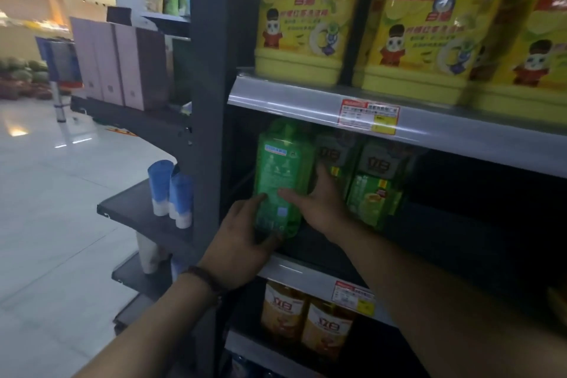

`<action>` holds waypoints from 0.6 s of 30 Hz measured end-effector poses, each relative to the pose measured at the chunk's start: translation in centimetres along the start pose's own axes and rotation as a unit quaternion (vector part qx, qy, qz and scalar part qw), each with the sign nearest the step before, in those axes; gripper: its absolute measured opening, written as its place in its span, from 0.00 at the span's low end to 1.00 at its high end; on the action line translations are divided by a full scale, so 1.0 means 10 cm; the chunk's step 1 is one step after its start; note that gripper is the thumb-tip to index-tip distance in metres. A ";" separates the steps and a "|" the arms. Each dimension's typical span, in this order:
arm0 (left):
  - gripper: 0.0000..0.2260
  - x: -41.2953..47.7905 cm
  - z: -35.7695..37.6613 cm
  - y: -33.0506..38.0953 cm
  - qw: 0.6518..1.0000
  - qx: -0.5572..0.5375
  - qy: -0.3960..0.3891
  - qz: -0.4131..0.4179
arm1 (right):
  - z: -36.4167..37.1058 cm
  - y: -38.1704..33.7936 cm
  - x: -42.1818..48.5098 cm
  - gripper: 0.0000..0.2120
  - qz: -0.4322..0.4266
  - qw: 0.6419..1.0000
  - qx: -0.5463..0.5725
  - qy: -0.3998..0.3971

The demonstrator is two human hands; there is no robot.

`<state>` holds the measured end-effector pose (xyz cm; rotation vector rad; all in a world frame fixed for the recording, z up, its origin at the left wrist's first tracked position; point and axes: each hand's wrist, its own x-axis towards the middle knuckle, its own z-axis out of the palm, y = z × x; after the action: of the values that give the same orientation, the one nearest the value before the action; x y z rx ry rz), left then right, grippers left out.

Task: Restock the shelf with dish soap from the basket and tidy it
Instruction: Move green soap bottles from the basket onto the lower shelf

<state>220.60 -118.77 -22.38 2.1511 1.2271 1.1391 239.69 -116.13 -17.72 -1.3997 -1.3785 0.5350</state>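
Note:
A green dish soap bottle (pixel 280 175) stands at the left end of the middle shelf (pixel 313 278), its back label facing me. My left hand (pixel 242 239) grips its lower left side, thumb under the base. My right hand (pixel 319 202) holds its right side, thumb across the front and fingers reaching behind. Two more green bottles (pixel 377 181) stand just to the right on the same shelf. The basket is not in view.
Large yellow soap jugs (pixel 429 34) fill the shelf above. Orange bottles (pixel 306 322) stand on the shelf below. The middle shelf's right part is dark. A grey upright post (pixel 211 101) borders the shelf on the left; blue tubes (pixel 171 193) sit on an end shelf beyond it.

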 end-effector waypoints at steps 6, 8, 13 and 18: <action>0.38 0.11 0.11 -0.07 1.000 0.022 -0.006 -0.019 | 0.22 -0.06 0.14 0.33 -0.004 0.996 -0.087 0.010; 0.38 0.12 0.13 -0.08 0.999 0.025 -0.014 -0.025 | 0.24 -0.05 0.18 0.34 0.002 0.993 -0.118 0.002; 0.41 0.05 0.13 -0.07 0.994 0.079 -0.046 -0.056 | 0.15 -0.13 0.19 0.36 0.019 0.976 -0.209 -0.052; 0.33 -0.09 0.11 0.04 0.987 0.155 -0.048 -0.011 | -0.10 -0.13 -0.14 0.30 0.027 0.962 -0.260 -0.078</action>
<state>221.47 -119.66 -23.16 2.3781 1.4592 0.8708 239.61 -118.09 -16.70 -1.8489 -1.6912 0.3324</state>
